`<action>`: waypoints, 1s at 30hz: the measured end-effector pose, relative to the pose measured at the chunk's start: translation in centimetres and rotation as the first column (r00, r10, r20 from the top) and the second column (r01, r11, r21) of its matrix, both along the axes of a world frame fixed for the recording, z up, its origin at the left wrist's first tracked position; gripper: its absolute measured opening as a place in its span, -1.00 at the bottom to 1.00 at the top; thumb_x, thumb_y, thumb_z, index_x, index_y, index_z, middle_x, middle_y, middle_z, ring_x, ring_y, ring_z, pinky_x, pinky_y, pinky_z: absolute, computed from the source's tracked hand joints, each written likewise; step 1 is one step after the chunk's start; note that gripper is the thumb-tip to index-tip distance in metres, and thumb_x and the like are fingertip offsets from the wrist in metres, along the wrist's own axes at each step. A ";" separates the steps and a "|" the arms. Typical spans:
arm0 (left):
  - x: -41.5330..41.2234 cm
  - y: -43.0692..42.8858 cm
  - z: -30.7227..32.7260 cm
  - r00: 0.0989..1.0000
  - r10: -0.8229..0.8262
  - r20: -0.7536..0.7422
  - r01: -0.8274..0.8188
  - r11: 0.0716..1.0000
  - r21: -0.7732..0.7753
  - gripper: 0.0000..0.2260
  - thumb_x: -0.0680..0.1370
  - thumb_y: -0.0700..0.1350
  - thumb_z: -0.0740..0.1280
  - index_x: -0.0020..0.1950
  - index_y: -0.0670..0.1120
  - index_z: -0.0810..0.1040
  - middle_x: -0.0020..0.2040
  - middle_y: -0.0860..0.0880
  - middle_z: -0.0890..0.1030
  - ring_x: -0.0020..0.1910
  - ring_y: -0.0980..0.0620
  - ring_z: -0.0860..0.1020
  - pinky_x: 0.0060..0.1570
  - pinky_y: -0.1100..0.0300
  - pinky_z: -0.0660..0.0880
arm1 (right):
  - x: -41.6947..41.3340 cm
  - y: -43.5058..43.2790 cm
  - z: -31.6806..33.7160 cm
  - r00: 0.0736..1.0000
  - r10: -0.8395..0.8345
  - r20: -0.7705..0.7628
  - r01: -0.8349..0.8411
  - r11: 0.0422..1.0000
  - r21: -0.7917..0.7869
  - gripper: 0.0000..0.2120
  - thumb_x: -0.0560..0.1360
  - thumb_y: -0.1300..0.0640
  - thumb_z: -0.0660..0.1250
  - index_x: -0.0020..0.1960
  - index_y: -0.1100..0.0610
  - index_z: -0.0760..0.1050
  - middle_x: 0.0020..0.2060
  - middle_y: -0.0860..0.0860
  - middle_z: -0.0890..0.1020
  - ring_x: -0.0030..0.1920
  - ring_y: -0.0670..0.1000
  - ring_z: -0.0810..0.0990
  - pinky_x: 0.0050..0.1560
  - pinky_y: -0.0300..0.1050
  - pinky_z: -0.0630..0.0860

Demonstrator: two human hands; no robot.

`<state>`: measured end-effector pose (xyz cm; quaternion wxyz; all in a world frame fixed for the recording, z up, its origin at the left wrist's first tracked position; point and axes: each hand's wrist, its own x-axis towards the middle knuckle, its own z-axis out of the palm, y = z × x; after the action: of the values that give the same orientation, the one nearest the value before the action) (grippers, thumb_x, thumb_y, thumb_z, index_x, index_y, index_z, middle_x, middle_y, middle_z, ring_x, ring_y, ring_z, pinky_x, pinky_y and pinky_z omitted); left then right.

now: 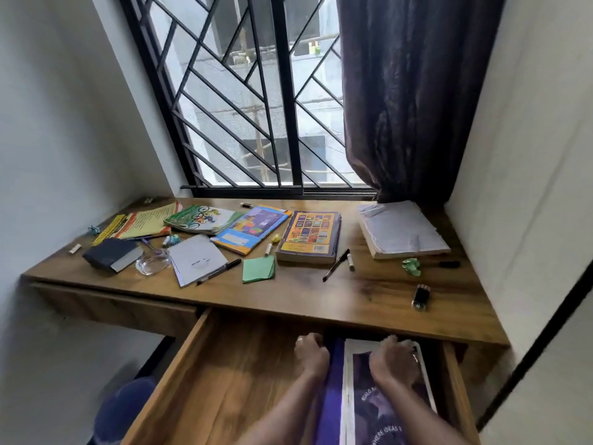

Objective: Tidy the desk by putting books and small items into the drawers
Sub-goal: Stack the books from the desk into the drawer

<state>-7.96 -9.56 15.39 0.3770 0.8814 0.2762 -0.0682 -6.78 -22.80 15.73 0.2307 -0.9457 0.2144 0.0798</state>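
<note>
The right-hand drawer (205, 377) is pulled out under the wooden desk (298, 293). A purple book (378, 409) with a white border lies inside it at the right. My left hand (310, 353) grips the book's far left edge. My right hand (393, 359) presses on its far end. On the desk lie a thick yellow-covered book (309, 236), a worn grey book (399, 228), a blue and orange book (252, 228), a green book (200, 218), a yellow booklet (141, 224), a dark book (112, 253), a spiral notepad (197, 260) and green paper (258, 268).
Pens (335, 264), small white tubes (350, 261), a crumpled green paper ball (411, 266), a black lighter-like item (420, 296) and a glass dish (151, 263) lie scattered on the desk. The left drawer (112, 308) is closed. A barred window and a dark curtain (401, 97) stand behind.
</note>
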 end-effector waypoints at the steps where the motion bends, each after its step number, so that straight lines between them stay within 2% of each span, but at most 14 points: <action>1: 1.1 1.0 1.2 0.999 0.009 0.038 -0.009 1.000 -0.008 -0.68 0.53 -0.23 0.24 0.27 -0.11 0.55 0.25 -0.12 0.55 0.25 -0.02 0.52 0.27 0.25 0.38 | 1.1 0.5 0.3 0.999 0.021 0.045 -0.021 1.000 0.000 -0.69 0.58 0.18 0.08 0.23 0.23 0.45 0.23 0.20 0.43 0.19 0.18 0.50 0.14 -0.01 0.50; 4: 4.8 4.5 3.8 0.989 0.043 0.139 -0.041 0.999 -0.011 -0.67 0.55 -0.28 0.21 0.30 -0.16 0.52 0.27 -0.13 0.56 0.28 -0.03 0.51 0.30 0.22 0.38 | 4.1 2.3 1.2 0.993 -0.101 0.055 0.099 0.994 0.038 -0.68 0.55 0.13 0.13 0.16 0.26 0.53 0.19 0.25 0.48 0.16 0.19 0.51 0.12 -0.04 0.49; 6: 7.2 6.6 4.8 0.981 0.060 0.184 -0.060 0.998 -0.004 -0.66 0.56 -0.29 0.19 0.32 -0.15 0.50 0.29 -0.14 0.54 0.30 -0.04 0.48 0.32 0.17 0.37 | 5.2 3.5 1.3 0.977 -0.210 0.028 0.208 0.975 0.075 -0.69 0.52 0.14 0.13 0.13 0.29 0.50 0.20 0.28 0.44 0.20 0.25 0.44 0.18 0.02 0.43; 7: 8.5 7.7 5.1 0.978 0.062 0.198 -0.062 0.998 -0.005 -0.65 0.56 -0.29 0.18 0.33 -0.15 0.48 0.31 -0.14 0.52 0.31 -0.05 0.46 0.33 0.15 0.37 | 5.8 4.3 1.3 0.977 -0.209 0.050 0.206 0.977 0.061 -0.69 0.51 0.16 0.12 0.13 0.29 0.47 0.22 0.29 0.40 0.22 0.28 0.40 0.22 0.06 0.40; 9: 10.8 9.6 5.6 0.977 0.056 0.204 -0.054 0.998 -0.018 -0.64 0.57 -0.28 0.17 0.36 -0.17 0.45 0.33 -0.16 0.49 0.32 -0.08 0.44 0.32 0.12 0.36 | 6.9 6.3 1.5 0.980 -0.160 0.122 0.159 0.987 0.018 -0.67 0.50 0.20 0.08 0.20 0.29 0.42 0.28 0.31 0.33 0.29 0.29 0.32 0.28 0.12 0.32; 12: 13.7 11.9 6.0 0.982 0.017 0.186 -0.022 1.000 0.022 -0.64 0.57 -0.27 0.17 0.38 -0.21 0.41 0.32 -0.20 0.48 0.30 -0.12 0.45 0.28 0.11 0.38 | 10.0 9.7 3.3 0.979 -0.082 0.186 0.066 0.994 0.089 -0.60 0.57 0.22 0.05 0.38 0.30 0.29 0.41 0.29 0.21 0.42 0.26 0.20 0.41 0.12 0.13; 15: 16.6 13.7 5.8 0.986 -0.038 0.165 0.031 0.998 0.049 -0.61 0.56 -0.28 0.16 0.41 -0.23 0.36 0.30 -0.24 0.50 0.27 -0.18 0.47 0.22 0.08 0.41 | 15.3 12.5 3.6 0.955 0.022 0.297 -0.036 0.999 0.040 -0.64 0.56 0.17 0.14 0.33 0.25 0.33 0.32 0.27 0.31 0.31 0.25 0.34 0.31 0.08 0.30; 18: 19.6 14.6 5.7 0.984 -0.093 0.153 0.086 0.995 0.047 -0.60 0.58 -0.26 0.14 0.43 -0.24 0.29 0.33 -0.25 0.45 0.30 -0.20 0.44 0.21 0.07 0.40 | 20.1 14.2 3.5 0.941 0.109 0.320 -0.147 0.984 0.097 -0.63 0.56 0.12 0.19 0.33 0.21 0.31 0.28 0.24 0.34 0.27 0.23 0.37 0.28 0.07 0.35; 21: 22.0 14.7 5.3 0.979 -0.172 0.110 0.167 0.984 0.055 -0.62 0.60 -0.20 0.15 0.42 -0.20 0.29 0.35 -0.22 0.43 0.32 -0.18 0.43 0.25 0.06 0.39 | 23.6 14.9 3.3 0.962 0.130 0.240 -0.167 0.975 0.143 -0.49 0.57 0.00 0.21 0.43 0.16 0.19 0.27 0.25 0.36 0.28 0.25 0.38 0.29 0.12 0.37; 23: 22.9 15.0 5.0 0.978 -0.193 0.081 0.192 0.981 0.029 -0.60 0.60 -0.19 0.16 0.44 -0.17 0.28 0.36 -0.20 0.44 0.33 -0.18 0.43 0.26 0.06 0.38 | 25.2 15.3 3.2 0.987 0.081 0.141 -0.112 0.967 0.229 -0.43 0.55 0.00 0.26 0.44 0.19 0.15 0.28 0.26 0.40 0.31 0.25 0.38 0.28 0.10 0.39; 26: 23.7 15.5 4.1 0.974 -0.221 0.045 0.220 0.975 0.030 -0.59 0.60 -0.19 0.16 0.46 -0.19 0.27 0.36 -0.22 0.44 0.33 -0.19 0.43 0.24 0.07 0.39 | 26.3 16.0 2.7 0.997 -0.009 0.074 -0.011 0.965 0.261 -0.36 0.46 0.06 0.40 0.39 0.25 0.18 0.28 0.27 0.42 0.28 0.24 0.43 0.24 0.06 0.45; 30: 23.9 16.0 3.2 0.966 -0.252 0.058 0.251 0.968 0.017 -0.44 0.60 -0.19 0.17 0.57 -0.08 0.03 0.44 -0.14 0.36 0.38 -0.14 0.38 0.32 0.09 0.35 | 27.5 15.4 2.9 0.998 -0.062 0.028 0.053 0.967 0.247 -0.26 0.30 0.09 0.54 0.33 0.33 0.29 0.20 0.22 0.50 0.22 0.20 0.49 0.11 -0.04 0.50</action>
<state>15.93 6.46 18.60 0.3692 0.9128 0.1512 -0.0878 20.72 -7.40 18.58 0.3523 -0.9044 0.2260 0.0824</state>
